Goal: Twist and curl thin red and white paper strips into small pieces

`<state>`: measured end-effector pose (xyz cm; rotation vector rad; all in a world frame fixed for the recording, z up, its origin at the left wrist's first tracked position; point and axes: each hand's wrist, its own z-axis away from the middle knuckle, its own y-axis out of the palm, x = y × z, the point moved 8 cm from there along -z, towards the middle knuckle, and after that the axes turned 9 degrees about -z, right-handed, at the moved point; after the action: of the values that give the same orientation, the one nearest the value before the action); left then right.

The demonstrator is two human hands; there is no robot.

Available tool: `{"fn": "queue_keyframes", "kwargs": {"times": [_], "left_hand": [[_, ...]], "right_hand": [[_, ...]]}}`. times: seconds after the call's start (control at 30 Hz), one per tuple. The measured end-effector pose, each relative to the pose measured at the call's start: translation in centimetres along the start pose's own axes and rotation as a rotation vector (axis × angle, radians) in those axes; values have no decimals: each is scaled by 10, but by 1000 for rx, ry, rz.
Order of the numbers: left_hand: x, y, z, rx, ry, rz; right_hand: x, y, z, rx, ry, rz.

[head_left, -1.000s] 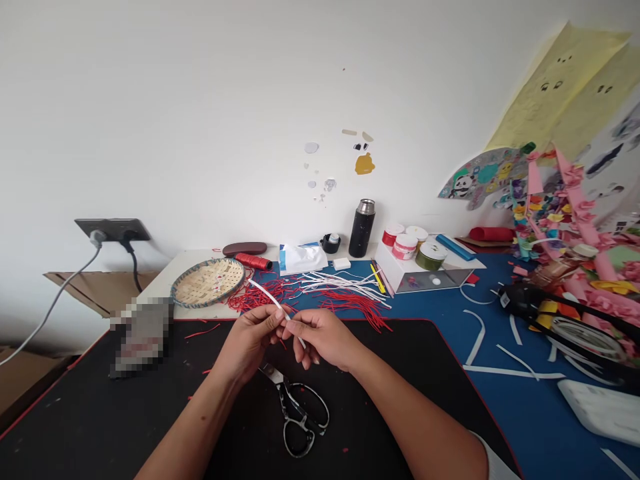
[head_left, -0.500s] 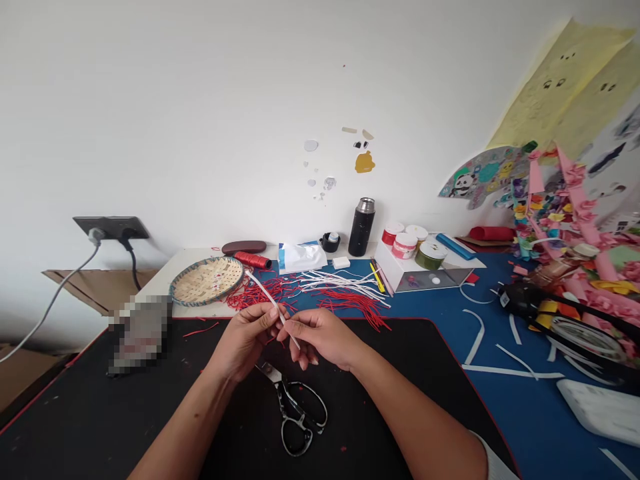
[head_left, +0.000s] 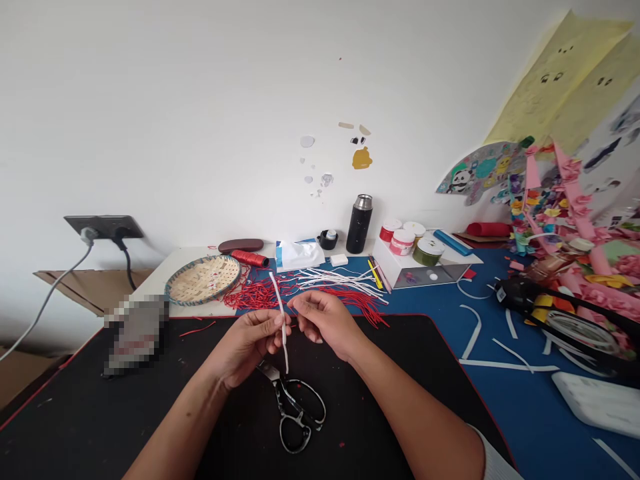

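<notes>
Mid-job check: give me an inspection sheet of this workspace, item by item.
Surface: red-edged black mat; blue surface beyond it and to its right.
Job's things: white strip, held; scissors on the mat; red strands and white strands farther back.
Clutter: woven basket, red spool, lidded tubs, loose white strips at right; pixelated item at left, not identifiable.
Grippers: left hand pinches the strip; right hand is beside it, fingers curled, contact unclear.
Cables: grey cable and black cable, both plugged into the wall socket.
Surroundings: white wall with stickers; dark flask standing near it; pink paper flowers at right.
</notes>
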<state>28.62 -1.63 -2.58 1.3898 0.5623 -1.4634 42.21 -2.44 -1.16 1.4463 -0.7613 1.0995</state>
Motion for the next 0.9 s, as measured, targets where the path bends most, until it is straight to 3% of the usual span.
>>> {"fn": "queue_keyframes", "kwargs": {"times": [0.17,0.33,0.67,0.9], "left_hand": [[11,10,0,98,-95,-35],[17,11,-1,123,-132,-34],[17,0,-7,6,-96,28],[1,-5,-8,-66,81,-106]], "right_hand": [[-1,3,1,31,18,-21],[-4,4,1,30,35,-28],[4,7,1,62,-51,-43],[1,7,-1,73,-20,-94]]}}
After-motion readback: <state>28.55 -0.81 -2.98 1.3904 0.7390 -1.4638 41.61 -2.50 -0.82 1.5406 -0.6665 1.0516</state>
